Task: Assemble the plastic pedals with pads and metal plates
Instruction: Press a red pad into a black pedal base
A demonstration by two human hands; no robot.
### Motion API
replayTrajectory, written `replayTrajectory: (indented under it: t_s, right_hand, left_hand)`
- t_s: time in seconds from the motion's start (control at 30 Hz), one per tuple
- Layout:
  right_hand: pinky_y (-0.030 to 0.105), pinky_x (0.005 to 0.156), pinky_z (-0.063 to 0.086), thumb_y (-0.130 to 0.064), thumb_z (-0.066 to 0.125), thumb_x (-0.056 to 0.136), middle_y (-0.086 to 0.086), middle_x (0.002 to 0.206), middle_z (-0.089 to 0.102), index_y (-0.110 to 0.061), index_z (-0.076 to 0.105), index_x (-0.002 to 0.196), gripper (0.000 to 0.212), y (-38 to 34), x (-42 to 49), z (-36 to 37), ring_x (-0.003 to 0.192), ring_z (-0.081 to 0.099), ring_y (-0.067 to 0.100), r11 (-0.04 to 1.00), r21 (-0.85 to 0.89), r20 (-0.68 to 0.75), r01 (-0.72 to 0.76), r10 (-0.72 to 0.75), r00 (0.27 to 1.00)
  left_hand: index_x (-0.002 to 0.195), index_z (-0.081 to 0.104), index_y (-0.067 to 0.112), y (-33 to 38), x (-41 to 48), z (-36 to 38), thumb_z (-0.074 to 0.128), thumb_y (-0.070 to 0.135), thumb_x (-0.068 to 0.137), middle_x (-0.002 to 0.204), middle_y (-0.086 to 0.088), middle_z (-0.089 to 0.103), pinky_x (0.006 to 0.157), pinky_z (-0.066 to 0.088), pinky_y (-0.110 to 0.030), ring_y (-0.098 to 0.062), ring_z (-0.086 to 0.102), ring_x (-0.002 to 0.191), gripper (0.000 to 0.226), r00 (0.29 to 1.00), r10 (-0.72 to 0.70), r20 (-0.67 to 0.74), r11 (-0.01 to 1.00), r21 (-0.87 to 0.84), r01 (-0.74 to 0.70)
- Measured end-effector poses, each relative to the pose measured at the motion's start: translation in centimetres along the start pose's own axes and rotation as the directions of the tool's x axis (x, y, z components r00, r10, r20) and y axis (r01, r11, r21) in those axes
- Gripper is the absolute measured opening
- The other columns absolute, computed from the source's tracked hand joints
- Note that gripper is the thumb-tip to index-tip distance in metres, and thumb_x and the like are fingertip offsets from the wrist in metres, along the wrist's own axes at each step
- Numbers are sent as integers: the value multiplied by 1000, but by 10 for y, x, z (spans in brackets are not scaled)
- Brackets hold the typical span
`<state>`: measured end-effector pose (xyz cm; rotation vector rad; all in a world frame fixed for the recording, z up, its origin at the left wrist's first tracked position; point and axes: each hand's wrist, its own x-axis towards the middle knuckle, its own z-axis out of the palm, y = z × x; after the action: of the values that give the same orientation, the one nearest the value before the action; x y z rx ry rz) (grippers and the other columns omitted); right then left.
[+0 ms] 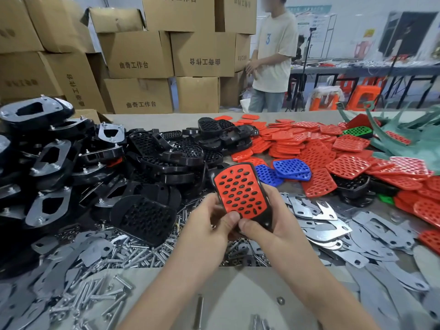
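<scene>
Several heaps: black pedals [147,163] are lying left of the hands, red pads [316,148] are spreading far right, and metal plates [333,225] are lying just right of the right hand, all on the table [238,294].
Bolts [133,251]: lying scattered near the left forearm.
Held pedal [266,217]: hanging above the table's middle, its long axis pointing away from the person; a red pad [240,191] is sitting in its face.
Left hand [209,225]: gripping the pedal's near left edge, thumb pressing the pad's near end.
Right hand [269,225]: gripping the near right edge, thumb beside the other.
Coming move: probably a plate; the right hand is nearer them.
Room: bare table is showing between the forearms.
</scene>
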<state>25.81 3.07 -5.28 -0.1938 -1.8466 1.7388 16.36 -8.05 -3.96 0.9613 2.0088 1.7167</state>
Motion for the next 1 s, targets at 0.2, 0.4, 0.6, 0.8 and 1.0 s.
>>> replayTrajectory:
  t_s: [0.2,0.4,0.6,0.8,1.0]
  right_hand:
    - [35,86,61,-4,72,92,-1,110,76,-31,56,127,48,2,4,-2,102,73,18,999,17,-127,-27,29,991]
    - [20,54,51,-10,73,90,1,98,77,-29,56,129,46,5,11,-12,76,77,22,986,160,-295,-46,93,951]
    - [24,67,49,-34,73,65,-9,93,77,-45,59,122,60,11,17,-16,71,65,7,971,221,-370,-92,171,913]
    - [42,102,54,-9,71,88,1,116,76,-25,55,138,56,12,17,-17,110,73,22,916,389,-347,-101,247,905]
    - [35,80,63,7,60,93,14,114,74,-18,57,131,45,6,16,-15,99,76,31,876,473,-332,-92,274,903]
  left_hand:
    - [109,61,39,6,-3,0,56,26,100,94,27,70,77,48,-11,9,65,89,16,988,148,-38,962,239,-135]
    - [102,55,42,-2,-10,-25,43,62,93,91,26,50,88,38,-26,1,44,99,24,985,96,142,596,785,-171]
    - [124,48,45,4,-10,-17,35,59,101,116,22,46,98,30,-27,-5,35,120,30,976,23,218,408,889,-208]
    - [133,43,38,7,-11,-6,27,47,107,128,15,47,102,30,-29,-12,40,126,32,967,70,245,227,940,-254]
    - [126,46,36,9,-11,-5,28,46,105,121,12,50,96,34,-26,-10,47,119,30,963,111,247,200,943,-265]
